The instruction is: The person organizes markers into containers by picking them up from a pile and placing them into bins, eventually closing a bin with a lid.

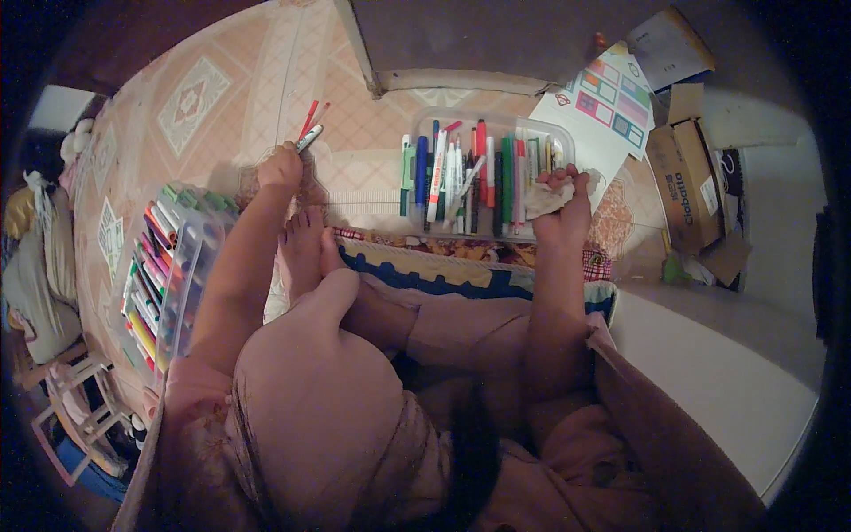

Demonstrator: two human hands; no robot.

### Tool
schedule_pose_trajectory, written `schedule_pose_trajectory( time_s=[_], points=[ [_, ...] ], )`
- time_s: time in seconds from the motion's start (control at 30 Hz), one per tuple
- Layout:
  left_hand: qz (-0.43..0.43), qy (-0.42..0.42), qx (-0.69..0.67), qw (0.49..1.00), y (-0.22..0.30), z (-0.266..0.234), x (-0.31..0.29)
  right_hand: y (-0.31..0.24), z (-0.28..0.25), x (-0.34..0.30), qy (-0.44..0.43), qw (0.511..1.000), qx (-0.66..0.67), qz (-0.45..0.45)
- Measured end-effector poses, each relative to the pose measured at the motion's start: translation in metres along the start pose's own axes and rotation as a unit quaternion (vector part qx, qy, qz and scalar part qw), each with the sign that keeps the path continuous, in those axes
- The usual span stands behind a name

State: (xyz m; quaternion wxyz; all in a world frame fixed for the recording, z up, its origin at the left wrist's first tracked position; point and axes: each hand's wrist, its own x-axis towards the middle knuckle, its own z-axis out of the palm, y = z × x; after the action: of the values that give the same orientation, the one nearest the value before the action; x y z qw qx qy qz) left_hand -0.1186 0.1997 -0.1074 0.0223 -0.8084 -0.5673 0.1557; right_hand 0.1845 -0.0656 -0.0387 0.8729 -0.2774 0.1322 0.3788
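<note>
My left hand (280, 168) is closed at the upper left, just above the tiled floor. A white marker with a dark green end (308, 138) sticks out of its fingers, and two thin red pens (311, 115) show just past it. Whether the fingers grip the red pens too, I cannot tell. My right hand (567, 211), palm up with curled fingers, holds a crumpled whitish tissue (545, 203). It is over the right end of a clear plastic tray (496, 113). Several markers and pens lie side by side in that tray, among them a blue marker (421, 171).
A clear box (188, 284) full of colored markers stands beside my left forearm. Printed sheets with colored blocks (612, 99) lie beyond the tray. An open cardboard box (684, 191) is at the right, near a white surface (709, 346). A patterned cloth edge (443, 275) runs before my legs.
</note>
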Motion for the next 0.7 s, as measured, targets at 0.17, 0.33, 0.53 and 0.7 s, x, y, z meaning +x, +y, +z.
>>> schedule_pose_trajectory(
  time_s=[0.17, 0.33, 0.53, 0.7],
  points=[
    [0.036, -0.106, 0.013, 0.994, -0.003, -0.018, 0.020, -0.001, -0.001, 0.001, 0.010, 1.000, 0.007, 0.008],
    [0.029, -0.169, 0.017, 0.985, 0.011, -0.040, 0.011, -0.001, -0.001, -0.001, 0.010, 0.999, 0.010, 0.030],
    [-0.002, -0.074, -0.022, 0.997, 0.009, -0.023, 0.005, 0.002, 0.002, -0.003, 0.013, 1.000, -0.008, 0.021],
    [0.004, -0.034, -0.034, 0.999, 0.006, -0.020, -0.001, 0.001, 0.001, -0.002, 0.013, 1.000, -0.010, 0.024]
  ],
)
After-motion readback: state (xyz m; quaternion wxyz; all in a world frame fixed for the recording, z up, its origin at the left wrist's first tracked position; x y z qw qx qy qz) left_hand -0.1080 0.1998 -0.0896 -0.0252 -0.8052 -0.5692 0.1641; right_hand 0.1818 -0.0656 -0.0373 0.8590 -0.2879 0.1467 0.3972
